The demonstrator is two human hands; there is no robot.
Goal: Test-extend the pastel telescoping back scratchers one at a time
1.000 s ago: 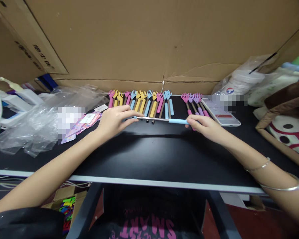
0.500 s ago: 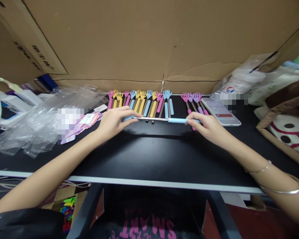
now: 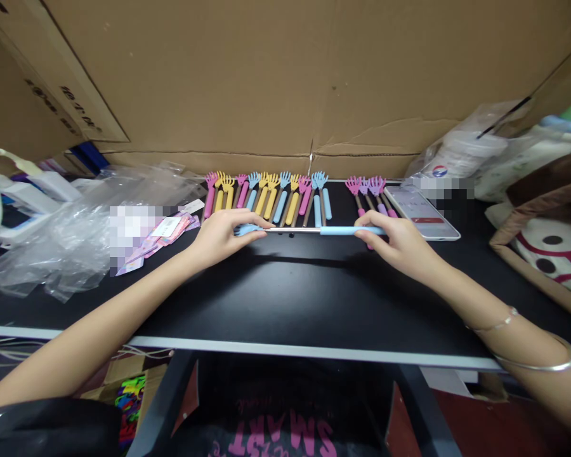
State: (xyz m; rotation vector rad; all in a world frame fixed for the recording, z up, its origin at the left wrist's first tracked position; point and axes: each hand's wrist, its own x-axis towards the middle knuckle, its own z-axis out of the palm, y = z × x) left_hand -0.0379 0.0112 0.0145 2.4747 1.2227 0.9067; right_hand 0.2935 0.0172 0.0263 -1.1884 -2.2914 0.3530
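I hold a blue telescopic back scratcher (image 3: 309, 230) level above the black table (image 3: 276, 298), its metal rod drawn out. My left hand (image 3: 219, 236) pinches the blue claw end. My right hand (image 3: 396, 241) is closed round the blue foam handle. Behind it lies a row of several pink, yellow and blue back scratchers (image 3: 269, 193), claws toward the cardboard. A smaller group of pink and purple scratchers (image 3: 371, 193) lies further right.
A phone (image 3: 421, 212) lies beside the purple scratchers. Crumpled clear plastic bags (image 3: 76, 228) and pink printed cards (image 3: 159, 235) lie on the left. Cardboard sheets (image 3: 285, 82) wall the back. Bags and a box (image 3: 547, 241) crowd the right.
The scratcher has lifted slightly and my hands have moved a little apart, with more of the rod and the claw showing at my left fingers.
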